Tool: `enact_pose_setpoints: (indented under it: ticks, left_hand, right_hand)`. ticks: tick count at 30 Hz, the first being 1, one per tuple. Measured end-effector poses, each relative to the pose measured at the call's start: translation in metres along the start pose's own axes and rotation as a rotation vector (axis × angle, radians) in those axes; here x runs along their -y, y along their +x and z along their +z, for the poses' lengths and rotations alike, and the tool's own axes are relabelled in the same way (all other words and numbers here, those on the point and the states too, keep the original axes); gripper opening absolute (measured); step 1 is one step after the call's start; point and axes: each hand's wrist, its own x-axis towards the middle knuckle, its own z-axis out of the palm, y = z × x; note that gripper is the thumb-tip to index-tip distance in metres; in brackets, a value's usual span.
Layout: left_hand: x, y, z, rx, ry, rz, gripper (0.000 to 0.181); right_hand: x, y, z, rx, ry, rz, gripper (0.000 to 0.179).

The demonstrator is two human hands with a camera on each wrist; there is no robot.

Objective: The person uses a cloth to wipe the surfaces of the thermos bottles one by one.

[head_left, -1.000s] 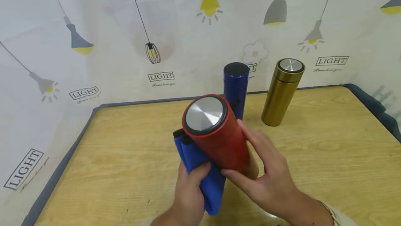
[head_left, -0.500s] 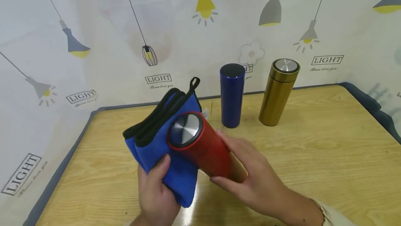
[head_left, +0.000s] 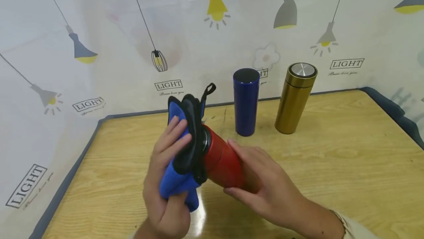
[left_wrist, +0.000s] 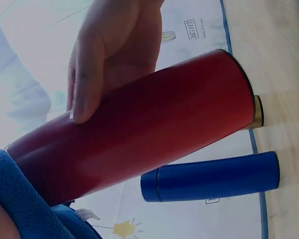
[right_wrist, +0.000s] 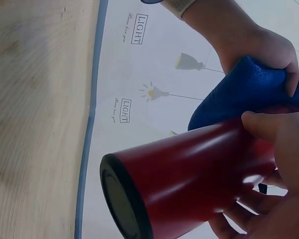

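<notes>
My right hand (head_left: pixel 271 183) grips a red thermos (head_left: pixel 223 161) round its body, tilted with its lid end up and to the left. In my left hand (head_left: pixel 169 180) is a folded blue cloth (head_left: pixel 179 180) with black edging and a small loop. The cloth covers most of the silver lid; only a sliver of metal shows beside the black ring. From the left wrist view, the cloth (left_wrist: pixel 20 199) wraps the thermos's (left_wrist: pixel 154 119) lid end. The right wrist view shows the thermos's black-rimmed base (right_wrist: pixel 124 199) held off the table.
A blue thermos (head_left: pixel 246 102) and a gold thermos (head_left: pixel 294 99) with a silver lid stand upright at the back of the wooden table (head_left: pixel 347 158). Behind them hangs a pale curtain (head_left: pixel 132 18) printed with lamps.
My left hand has moved the cloth left off the thermos's side, then over its lid, fingers now bent round the cloth. My right hand has shifted the thermos left and tilted it further.
</notes>
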Motion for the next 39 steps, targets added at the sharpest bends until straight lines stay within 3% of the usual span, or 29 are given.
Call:
enact_pose_setpoints:
  ticks: [6,13,19,28,39]
  left_hand:
    - [-0.001,0.005,-0.010,0.095,0.094,0.071,0.062]
    - [-0.009,0.010,-0.013,0.157,0.133,-0.034,0.070]
    - [-0.009,0.011,-0.012,0.157,0.107,-0.077,0.068]
    - [-0.010,0.002,-0.012,0.147,0.138,-0.003,0.063]
    - [-0.010,0.007,-0.014,0.140,0.098,-0.022,0.065]
  right_hand:
    - [0.002,-0.001,0.001,0.004,-0.031,-0.029,0.086]
    - [0.002,-0.001,0.001,0.017,-0.026,0.013,0.088]
    - [0.002,0.000,0.000,0.014,-0.019,0.032,0.090]
    - [0.002,-0.001,0.001,0.004,0.020,0.029,0.092]
    - [0.005,-0.002,0.002,-0.012,-0.032,-0.004,0.087]
